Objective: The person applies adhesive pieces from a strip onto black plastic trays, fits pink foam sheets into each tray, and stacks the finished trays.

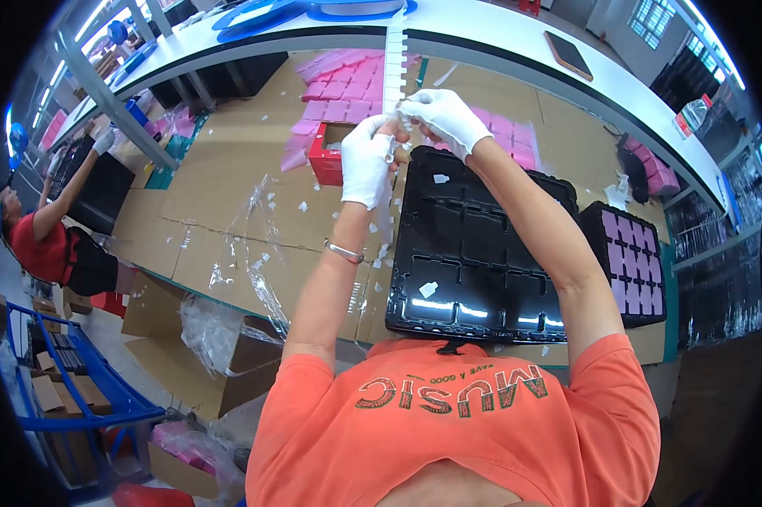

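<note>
At the far left, a co-worker in a red shirt (47, 245) stretches one arm out. Nearer me, an open brown cardboard carton (153, 313) holds crumpled clear plastic film (208, 334). Small white tabs (303, 206) lie scattered over the brown cardboard-covered table (204, 193), and a red open-topped box (329, 173) stands beside my left hand (367, 165). That hand, in a white fabric glove with bare fingertips, is closed narrow on the lower end of a white notched strip (394, 68), which runs down past the white shelf (482, 24). Next to it my right hand (450, 118), gloved alike, bends its fingertips close together at the strip's edge; I cannot tell whether they grip it. Under my right forearm sits a shiny black moulded plastic tray (474, 245), and further right another black tray (595, 221) holds pink pieces (632, 260)
</note>
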The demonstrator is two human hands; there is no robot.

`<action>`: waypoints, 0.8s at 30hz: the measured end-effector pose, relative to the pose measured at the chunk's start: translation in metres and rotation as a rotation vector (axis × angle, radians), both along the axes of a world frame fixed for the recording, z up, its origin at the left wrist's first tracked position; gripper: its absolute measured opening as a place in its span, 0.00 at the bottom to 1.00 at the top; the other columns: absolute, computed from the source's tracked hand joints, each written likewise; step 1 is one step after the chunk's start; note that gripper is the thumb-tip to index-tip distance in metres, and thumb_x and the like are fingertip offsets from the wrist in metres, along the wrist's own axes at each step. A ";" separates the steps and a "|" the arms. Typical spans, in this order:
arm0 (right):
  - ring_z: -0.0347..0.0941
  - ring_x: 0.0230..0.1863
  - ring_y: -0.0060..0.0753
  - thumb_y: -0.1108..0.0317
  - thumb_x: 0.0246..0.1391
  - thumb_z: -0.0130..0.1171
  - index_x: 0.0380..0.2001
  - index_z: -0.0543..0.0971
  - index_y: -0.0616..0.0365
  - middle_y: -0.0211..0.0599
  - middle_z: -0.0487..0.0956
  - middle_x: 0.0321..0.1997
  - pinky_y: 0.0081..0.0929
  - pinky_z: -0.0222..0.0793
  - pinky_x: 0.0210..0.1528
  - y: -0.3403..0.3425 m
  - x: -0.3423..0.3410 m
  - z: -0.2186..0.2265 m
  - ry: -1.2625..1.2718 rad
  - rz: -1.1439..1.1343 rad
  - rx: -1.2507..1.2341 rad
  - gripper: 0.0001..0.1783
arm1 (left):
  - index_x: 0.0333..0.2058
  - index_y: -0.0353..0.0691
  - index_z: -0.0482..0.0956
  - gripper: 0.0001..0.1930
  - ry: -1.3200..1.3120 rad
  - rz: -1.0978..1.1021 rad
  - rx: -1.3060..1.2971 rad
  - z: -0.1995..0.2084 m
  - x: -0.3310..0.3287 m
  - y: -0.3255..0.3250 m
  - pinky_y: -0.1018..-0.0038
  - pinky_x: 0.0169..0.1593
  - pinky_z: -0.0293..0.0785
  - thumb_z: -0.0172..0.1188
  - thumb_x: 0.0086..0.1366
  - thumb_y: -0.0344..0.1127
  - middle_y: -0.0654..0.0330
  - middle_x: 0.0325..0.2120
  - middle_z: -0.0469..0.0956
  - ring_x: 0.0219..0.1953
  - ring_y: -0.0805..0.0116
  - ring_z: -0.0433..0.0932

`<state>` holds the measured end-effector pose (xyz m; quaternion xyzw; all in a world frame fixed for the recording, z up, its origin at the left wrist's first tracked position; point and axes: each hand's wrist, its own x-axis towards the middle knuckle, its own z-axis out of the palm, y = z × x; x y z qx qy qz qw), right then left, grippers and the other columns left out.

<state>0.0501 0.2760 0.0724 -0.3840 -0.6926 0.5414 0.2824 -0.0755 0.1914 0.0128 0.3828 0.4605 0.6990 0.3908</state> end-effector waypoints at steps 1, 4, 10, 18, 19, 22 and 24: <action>0.61 0.17 0.14 0.61 0.57 0.61 0.35 0.81 0.60 0.24 0.71 0.21 0.16 0.52 0.18 0.000 -0.002 0.000 0.040 -0.018 0.004 0.12 | 0.43 0.34 0.81 0.12 0.052 0.019 -0.005 0.000 -0.001 0.000 0.82 0.20 0.66 0.58 0.68 0.37 0.61 0.25 0.81 0.20 0.80 0.74; 0.60 0.17 0.14 0.62 0.57 0.61 0.32 0.80 0.60 0.24 0.71 0.21 0.16 0.50 0.18 -0.010 -0.001 0.008 0.026 -0.029 -0.001 0.11 | 0.41 0.34 0.81 0.11 0.198 0.113 0.030 -0.004 0.002 -0.004 0.81 0.22 0.68 0.58 0.67 0.35 0.61 0.24 0.81 0.21 0.80 0.74; 0.59 0.17 0.15 0.62 0.56 0.62 0.28 0.78 0.59 0.23 0.70 0.21 0.19 0.48 0.18 -0.025 0.047 0.023 0.136 -0.010 -0.059 0.11 | 0.39 0.33 0.81 0.10 0.233 0.159 0.028 -0.021 0.013 -0.001 0.78 0.25 0.71 0.57 0.67 0.33 0.62 0.23 0.81 0.21 0.79 0.75; 0.64 0.18 0.13 0.58 0.53 0.64 0.31 0.82 0.56 0.22 0.71 0.19 0.14 0.56 0.20 -0.097 0.227 0.012 -0.322 -0.095 -0.054 0.12 | 0.40 0.31 0.80 0.12 0.198 0.044 -0.010 -0.015 -0.014 -0.001 0.82 0.21 0.68 0.58 0.69 0.36 0.59 0.25 0.81 0.21 0.78 0.77; 0.64 0.18 0.12 0.58 0.54 0.63 0.30 0.81 0.56 0.22 0.71 0.19 0.14 0.56 0.20 -0.107 0.250 0.001 -0.380 -0.109 -0.083 0.12 | 0.41 0.30 0.79 0.13 0.229 0.040 -0.034 -0.009 -0.014 0.000 0.81 0.21 0.69 0.58 0.69 0.36 0.57 0.27 0.82 0.22 0.77 0.78; 0.64 0.20 0.12 0.61 0.51 0.62 0.27 0.81 0.58 0.23 0.74 0.20 0.16 0.58 0.23 -0.145 0.284 -0.021 -0.473 -0.221 -0.194 0.10 | 0.47 0.25 0.76 0.16 0.180 0.027 -0.032 -0.013 -0.014 0.011 0.79 0.27 0.76 0.58 0.68 0.35 0.52 0.32 0.83 0.25 0.69 0.81; 0.67 0.24 0.20 0.62 0.48 0.61 0.26 0.79 0.63 0.29 0.75 0.21 0.23 0.63 0.30 -0.167 0.285 -0.021 -0.621 -0.280 -0.181 0.13 | 0.48 0.25 0.76 0.16 0.186 0.006 -0.049 -0.015 -0.013 0.014 0.79 0.28 0.76 0.58 0.68 0.34 0.52 0.32 0.83 0.25 0.69 0.81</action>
